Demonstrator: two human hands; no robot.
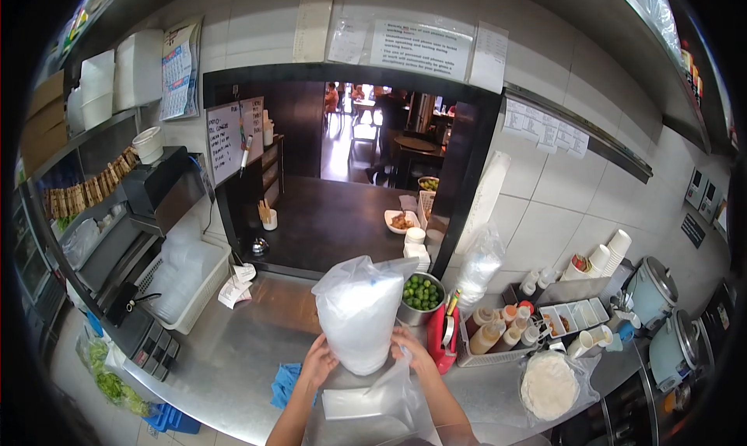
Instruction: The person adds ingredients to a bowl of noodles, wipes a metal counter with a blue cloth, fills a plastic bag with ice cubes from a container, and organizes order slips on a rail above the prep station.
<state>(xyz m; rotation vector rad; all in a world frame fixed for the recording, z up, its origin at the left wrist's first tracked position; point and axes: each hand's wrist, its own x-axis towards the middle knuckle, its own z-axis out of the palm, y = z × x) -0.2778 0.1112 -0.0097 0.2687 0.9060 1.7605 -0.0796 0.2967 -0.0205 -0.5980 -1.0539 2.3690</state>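
A clear plastic bag packed with white contents [359, 323] stands upright on the steel counter [233, 364] in front of me; what is inside cannot be made out. My left hand [320, 358] holds its lower left side, fingers curled against the plastic. At the lower right side, my right hand [413, 351] pinches thin translucent film, and a loose sheet of plastic hangs down from there toward me. Flat, folded clear plastic bags [356, 402] lie on the counter between my forearms. A crumpled blue cloth [286, 384] is beside my left wrist.
A steel bowl of green calamansi [421, 294], a red tape dispenser [446, 338] and a basket of sauce bottles [496, 332] stand to the right. Farther right sits a bagged white round mass [548, 384]. A basket of plastic containers [187, 282] is at left. Beyond is a pass-through window ledge [332, 218].
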